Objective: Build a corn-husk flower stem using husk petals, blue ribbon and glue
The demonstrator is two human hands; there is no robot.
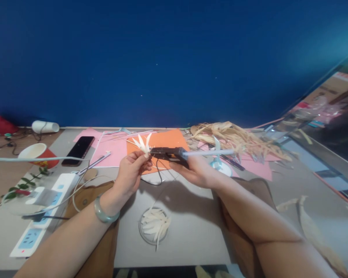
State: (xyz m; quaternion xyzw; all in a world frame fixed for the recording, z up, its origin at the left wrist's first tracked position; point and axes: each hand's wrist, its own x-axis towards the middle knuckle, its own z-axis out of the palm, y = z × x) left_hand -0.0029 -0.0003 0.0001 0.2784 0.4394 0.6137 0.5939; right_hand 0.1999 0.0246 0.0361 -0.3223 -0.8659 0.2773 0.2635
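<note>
My left hand [136, 166] pinches the base of a small fan of pale pointed petals [142, 143], which spread upward above the fingers. From the right, my right hand [195, 170] grips a black hot glue gun [168, 152], its nozzle touching or very close to the petal base. A long translucent glue stick [208, 153] sticks out of the gun's rear. The gun's dark cord hangs below it. Nearer to me, a shallow round dish [140, 227] holds several cut pale strips [155, 224]. Orange paper [174, 139] lies behind both hands.
Dried husks [229, 135] are heaped at the back right. To the left are a black phone [78, 150], a red and white paper cup [37, 154], a white power strip [46, 216] with cables, and a leafy sprig [26, 183]. A blue wall [162, 58] rises behind.
</note>
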